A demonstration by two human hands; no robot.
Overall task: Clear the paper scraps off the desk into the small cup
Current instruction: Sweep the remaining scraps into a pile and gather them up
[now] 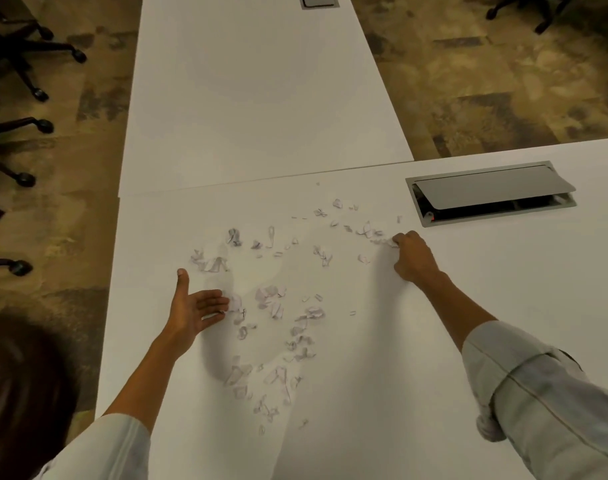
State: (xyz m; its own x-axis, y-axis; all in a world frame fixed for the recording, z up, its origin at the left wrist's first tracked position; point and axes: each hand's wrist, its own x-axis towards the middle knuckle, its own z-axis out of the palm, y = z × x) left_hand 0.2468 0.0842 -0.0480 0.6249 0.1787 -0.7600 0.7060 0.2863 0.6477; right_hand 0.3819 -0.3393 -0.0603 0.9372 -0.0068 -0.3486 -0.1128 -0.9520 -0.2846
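Dozens of paper scraps (271, 303) lie scattered across the white worktop (382, 375) as we work at it with both hands. Most sit in a loose ring from the middle of the worktop toward its near edge, with a thinner trail running to the far right, close to the grey cable hatch (491, 194) whose lid stands ajar.

Our left hand (195, 306) lies palm-up near the left edge, its fingers (214, 301) straight and together, the tips touching the nearest scraps, the thumb pointing away. Our right hand (411, 256) is curled knuckles-up at the far right of the scatter, and its fingers appear to pinch a few scraps against the surface. Both sleeves are rolled back.

The small cup is nowhere in our view, so we cannot say where it stands. We judge the job barely begun: nothing appears gathered into a pile, and nearly all the scraps are left to collect.

A second white table (261, 91) butts against the far edge and stretches away, carrying another hatch (319, 1) at its far end. Mottled brown carpet (486, 81) surrounds both, with black wheeled chair bases (22, 53) to the left and one at the far right.
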